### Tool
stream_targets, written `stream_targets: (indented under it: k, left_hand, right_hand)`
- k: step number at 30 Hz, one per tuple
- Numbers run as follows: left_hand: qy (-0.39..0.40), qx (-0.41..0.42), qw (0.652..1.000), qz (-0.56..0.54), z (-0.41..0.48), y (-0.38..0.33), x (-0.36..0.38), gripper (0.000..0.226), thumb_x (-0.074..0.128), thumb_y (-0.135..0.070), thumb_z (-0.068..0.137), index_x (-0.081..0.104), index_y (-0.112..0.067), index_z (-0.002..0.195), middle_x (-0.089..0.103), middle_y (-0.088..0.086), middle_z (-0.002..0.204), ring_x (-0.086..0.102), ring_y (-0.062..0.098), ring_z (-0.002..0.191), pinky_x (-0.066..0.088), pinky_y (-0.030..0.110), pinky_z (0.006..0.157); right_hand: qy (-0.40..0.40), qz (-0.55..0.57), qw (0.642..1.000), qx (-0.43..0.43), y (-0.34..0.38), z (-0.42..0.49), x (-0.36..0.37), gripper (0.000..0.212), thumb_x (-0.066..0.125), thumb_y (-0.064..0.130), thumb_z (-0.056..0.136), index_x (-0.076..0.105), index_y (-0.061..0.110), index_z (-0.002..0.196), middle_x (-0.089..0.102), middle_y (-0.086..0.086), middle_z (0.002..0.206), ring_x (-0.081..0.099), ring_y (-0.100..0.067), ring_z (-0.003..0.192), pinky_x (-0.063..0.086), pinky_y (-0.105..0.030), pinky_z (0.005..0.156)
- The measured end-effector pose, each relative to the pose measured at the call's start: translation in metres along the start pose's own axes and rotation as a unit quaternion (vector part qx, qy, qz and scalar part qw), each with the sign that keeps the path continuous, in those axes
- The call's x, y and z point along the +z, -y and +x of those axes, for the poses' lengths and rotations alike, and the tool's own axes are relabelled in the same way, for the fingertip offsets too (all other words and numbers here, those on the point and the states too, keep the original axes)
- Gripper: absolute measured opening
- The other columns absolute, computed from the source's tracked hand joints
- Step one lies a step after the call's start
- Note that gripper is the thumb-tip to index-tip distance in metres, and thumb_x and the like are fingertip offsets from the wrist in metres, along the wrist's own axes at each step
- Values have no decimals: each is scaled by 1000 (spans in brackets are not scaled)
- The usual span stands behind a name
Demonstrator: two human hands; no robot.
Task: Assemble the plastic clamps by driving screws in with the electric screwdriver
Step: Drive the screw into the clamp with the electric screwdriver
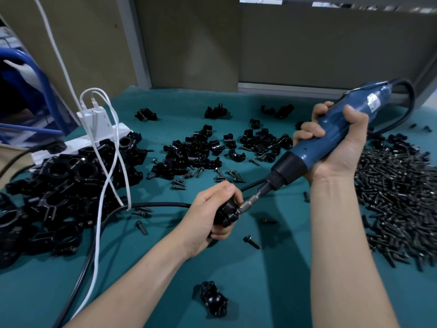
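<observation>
— Left hand (208, 209)?
— Near centre, fingers curled round a black plastic clamp (228, 213), gripping it just above the teal table mat (272, 280).
— Right hand (343, 147)?
— Higher and further right, wrapped tight round the blue electric screwdriver (305, 151), thumb across the body. Tool tilted down toward the left, bit (254, 198) against the right side of the held clamp.
— Screw under the bit?
— Cannot tell; hidden at the tip.
— Other clamps?
— A single clamp (212, 299) lying near, between the two forearms. A big heap of assembled clamps (63, 197) on the left, well apart from both hands. Loose clamp halves (196, 152) scattered beyond the left hand, toward the far side.
— Screws?
— A wide pile of black screws (397, 197) on the right, just beside the right forearm. A stray screw (251, 241) on the mat between the arms.
— Far left?
— A white power strip (75, 144) with white cables (95, 245) draped over the heap, plus a black cord (153, 205) lying along the mat, reaching in beside the left hand.
</observation>
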State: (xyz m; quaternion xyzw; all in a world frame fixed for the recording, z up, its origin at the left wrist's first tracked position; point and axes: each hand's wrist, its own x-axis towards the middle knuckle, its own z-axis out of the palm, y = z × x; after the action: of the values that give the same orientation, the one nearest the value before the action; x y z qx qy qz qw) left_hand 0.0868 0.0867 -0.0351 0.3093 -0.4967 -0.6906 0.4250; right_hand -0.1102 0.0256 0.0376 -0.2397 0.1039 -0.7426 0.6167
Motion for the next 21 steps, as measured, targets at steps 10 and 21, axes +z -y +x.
stream_targets:
  k: [10,21]
  left_hand:
    - [-42,35,985,163,-6,-3,2,34,36,-25,104,55,-17,77,57,-3,50,50,5,38,31,16,33]
    - [-30,25,995,89,-2,-2,1,25,40,-39,90,52,-17,92,44,-6,48,35,12,39,26,24,43]
  right_hand:
    - [6,-15,1000,-6,2,-1,4,15,47,29,83,50,15,87,55,5,78,42,-6,44,41,-19,45]
    - [14,-53,998,-19,5,-3,7,15,42,29,89,50,16,87,55,6,78,43,-6,45,40,-19,47]
